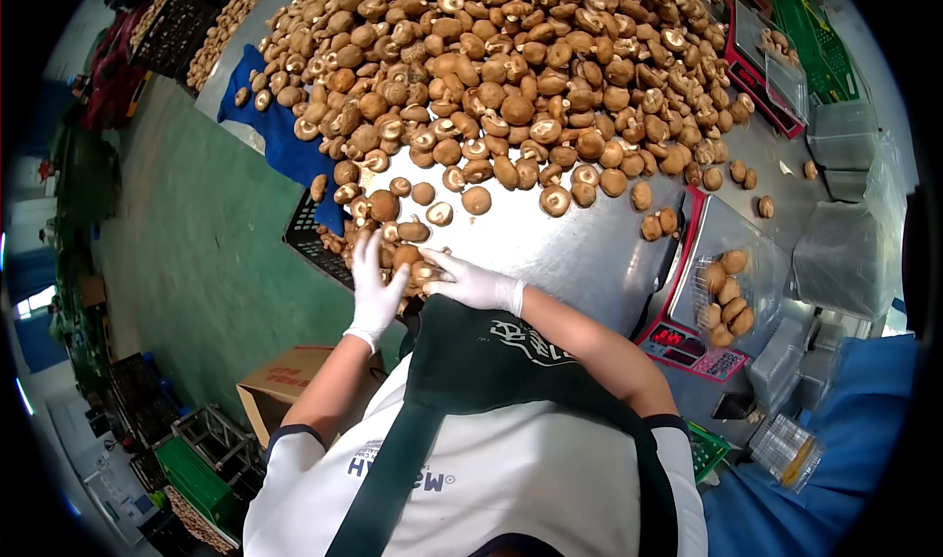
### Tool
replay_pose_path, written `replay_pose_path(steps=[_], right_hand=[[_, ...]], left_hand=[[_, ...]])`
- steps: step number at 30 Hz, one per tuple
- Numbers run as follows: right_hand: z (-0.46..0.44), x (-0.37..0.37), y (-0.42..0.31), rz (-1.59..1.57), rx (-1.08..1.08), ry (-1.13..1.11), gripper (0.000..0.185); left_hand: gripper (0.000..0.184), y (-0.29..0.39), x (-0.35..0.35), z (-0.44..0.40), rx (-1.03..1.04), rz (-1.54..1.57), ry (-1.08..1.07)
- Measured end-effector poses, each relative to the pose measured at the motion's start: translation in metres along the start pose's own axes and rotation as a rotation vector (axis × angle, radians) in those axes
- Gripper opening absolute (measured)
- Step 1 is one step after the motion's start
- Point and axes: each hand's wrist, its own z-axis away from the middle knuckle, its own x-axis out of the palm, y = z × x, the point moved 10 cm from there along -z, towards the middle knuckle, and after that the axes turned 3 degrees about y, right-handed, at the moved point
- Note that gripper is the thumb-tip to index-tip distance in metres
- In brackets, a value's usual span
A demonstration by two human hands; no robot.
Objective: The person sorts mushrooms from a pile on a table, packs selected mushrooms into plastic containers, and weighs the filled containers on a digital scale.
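Note:
Both hands wear white gloves and are at the table's near left edge, above a black crate. My left hand (372, 297) has its fingers stretched out and its thumb apart, against the left side of some brown mushrooms. From the other side, my right hand (473, 283) reaches in, its fingers around a shiitake mushroom (422, 273). Several more mushrooms lie between and just beyond the hands. The black plastic crate (300, 233) sits below the edge with mushrooms in it, partly hidden by the hands and apron.
A large heap of shiitake mushrooms (491, 66) covers the far part of the metal table (550, 262). To the right, a red scale (678, 336) bears a clear tray of mushrooms (729, 297). Stacked clear trays (840, 252) stand beyond it. A cardboard box (285, 385) stands at lower left.

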Motion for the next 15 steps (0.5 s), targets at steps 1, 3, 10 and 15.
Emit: replay_pose_path(steps=[1,3,10,15], right_hand=[[0.002,-0.001,-0.003,-0.005,-0.063,0.046,0.065],[0.008,-0.017,-0.005,-0.073,-0.069,0.159,0.062],[0.070,-0.225,-0.059,0.425,-0.114,1.042,0.048],[0.088,-0.305,-0.027,1.005,0.153,1.080,0.059]], left_hand=[[0.069,0.008,-0.013,-0.004,0.007,-0.023,0.054],[0.068,0.031,-0.021,-0.016,0.126,-0.101,0.126],[0.068,0.147,0.061,-0.099,0.399,0.089,-0.024],[0.076,0.208,0.144,-0.148,0.515,-0.130,-0.041]])
